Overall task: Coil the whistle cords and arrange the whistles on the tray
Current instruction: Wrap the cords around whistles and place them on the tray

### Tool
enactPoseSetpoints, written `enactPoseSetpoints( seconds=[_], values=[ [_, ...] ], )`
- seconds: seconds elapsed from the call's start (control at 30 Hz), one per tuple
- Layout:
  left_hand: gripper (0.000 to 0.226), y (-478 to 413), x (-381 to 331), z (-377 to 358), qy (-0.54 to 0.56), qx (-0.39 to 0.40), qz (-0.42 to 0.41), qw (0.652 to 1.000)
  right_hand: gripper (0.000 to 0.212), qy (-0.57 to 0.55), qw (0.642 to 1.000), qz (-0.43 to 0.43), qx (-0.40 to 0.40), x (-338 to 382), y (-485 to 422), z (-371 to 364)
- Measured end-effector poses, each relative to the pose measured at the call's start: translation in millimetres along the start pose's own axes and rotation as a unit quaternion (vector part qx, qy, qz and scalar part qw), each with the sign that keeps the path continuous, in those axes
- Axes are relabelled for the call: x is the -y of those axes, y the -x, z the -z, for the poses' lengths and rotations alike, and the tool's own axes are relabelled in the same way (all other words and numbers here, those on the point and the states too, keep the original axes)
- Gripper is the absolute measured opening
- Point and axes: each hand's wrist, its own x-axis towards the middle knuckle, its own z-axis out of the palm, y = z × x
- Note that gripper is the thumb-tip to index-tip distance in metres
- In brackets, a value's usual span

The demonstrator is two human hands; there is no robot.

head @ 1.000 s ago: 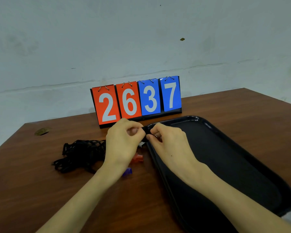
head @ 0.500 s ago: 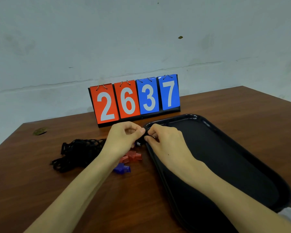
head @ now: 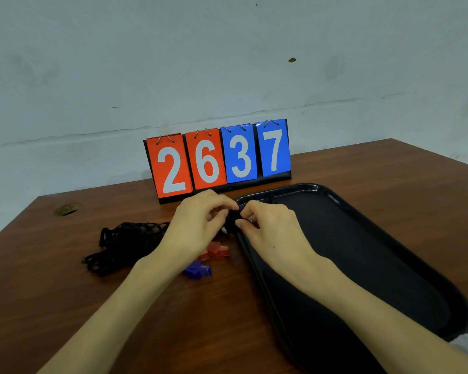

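1. Hardly anything is shifted since half a second ago: the left hand (head: 197, 228) and right hand (head: 270, 233) are still held together over the far left corner of the tray (head: 362, 238). More of the red whistle (head: 216, 251) and blue whistle (head: 197, 269) is uncovered than a second ago.
2. A small black cord bundle (head: 231, 221) is pinched between both hands' fingertips, just above the tray's left rim; its whistle cannot be made out.
3. The bundle is pinched from the left by the left thumb and curled fingers, and from the right by the right thumb and forefinger, with the other fingers curled in.
4. The red whistle is laid on the table (head: 65, 306) just left of the tray's left rim, the blue one slightly farther left and nearer the person.
5. A tangle of black cords (head: 125, 244) is heaped well to the left of the tray.
6. A flip scoreboard (head: 219, 157) reading 2637 is stood just behind the tray's far left corner.
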Motion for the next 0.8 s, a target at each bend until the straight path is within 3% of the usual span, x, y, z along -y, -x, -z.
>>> enactPoseSetpoints(
  seconds=[0.23, 0.5, 0.7, 0.8],
  values=[
    [0.024, -2.7, 1.6, 4.4, -0.024, 0.004, -0.028, 0.999, 0.017, -0.005, 1.000, -0.008, -0.003, -1.7, -1.0, 1.2],
    [0.022, -2.7, 3.2, 3.8, 0.163, -0.009, 0.058, 0.985, 0.008, -0.059, 0.998, -0.037, -0.007, -7.1, -4.8, 2.4],
    [0.016, -1.9, 6.7, 5.8, -0.033, 0.036, -0.057, 0.997, 0.012, -0.025, 0.999, -0.021, 0.001, -6.9, -3.2, 0.6],
    [0.011, -1.7, 6.4, 4.0, -0.048, 0.043, -0.066, 0.996, 0.016, 0.027, 0.999, 0.015, 0.020, -2.6, -1.6, 0.8]
  ],
)
